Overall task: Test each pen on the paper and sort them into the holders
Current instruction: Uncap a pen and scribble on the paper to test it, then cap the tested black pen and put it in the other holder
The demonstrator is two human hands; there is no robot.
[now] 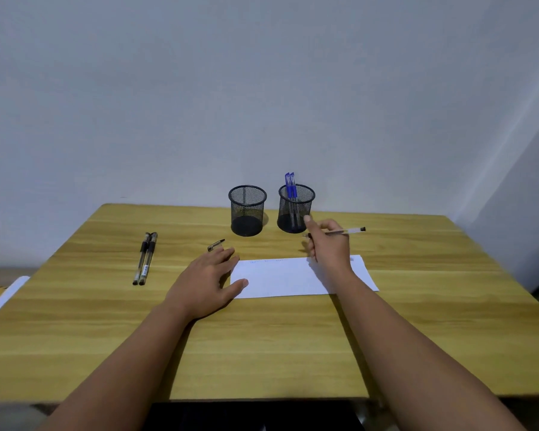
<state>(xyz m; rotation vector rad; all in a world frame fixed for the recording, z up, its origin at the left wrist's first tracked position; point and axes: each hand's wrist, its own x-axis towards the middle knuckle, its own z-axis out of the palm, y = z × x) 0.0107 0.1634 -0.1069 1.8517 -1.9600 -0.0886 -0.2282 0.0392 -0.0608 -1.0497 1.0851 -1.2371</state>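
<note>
My right hand grips an uncapped black pen held nearly level, just beyond the far edge of the white paper. My left hand lies flat and open on the table, its thumb on the paper's left edge. A loose pen cap rests just past my left fingertips. Two black mesh holders stand at the back: the left holder looks empty, the right holder has two blue pens. Two capped black pens lie side by side at the left.
The wooden table meets a plain wall at its far edge. A white object sits off the table's left side. Faint blue marks run along the paper's top edge.
</note>
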